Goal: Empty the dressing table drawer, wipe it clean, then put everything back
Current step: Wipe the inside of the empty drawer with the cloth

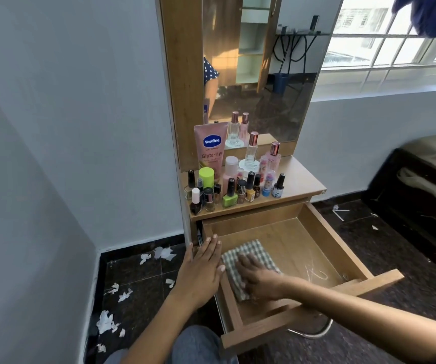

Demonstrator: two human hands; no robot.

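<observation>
The wooden drawer (316, 243) of the dressing table is pulled out, and only a checked cloth (251, 252) lies on its bottom, near the left side. My right hand (257, 278) presses flat on that cloth, and its fingers look blurred. My left hand (203, 269) rests with straight fingers on the drawer's left wall. On the tabletop (298, 179) stand several nail polish bottles (229, 197), a pink Vaseline tube (210, 151) and perfume bottles (251, 148).
A mirror (259, 64) rises behind the tabletop. Torn white paper scraps (106, 321) litter the dark floor at the left. A dark bed frame (416, 195) stands at the right, under a window. A chrome stool leg (314, 333) curves below the drawer front.
</observation>
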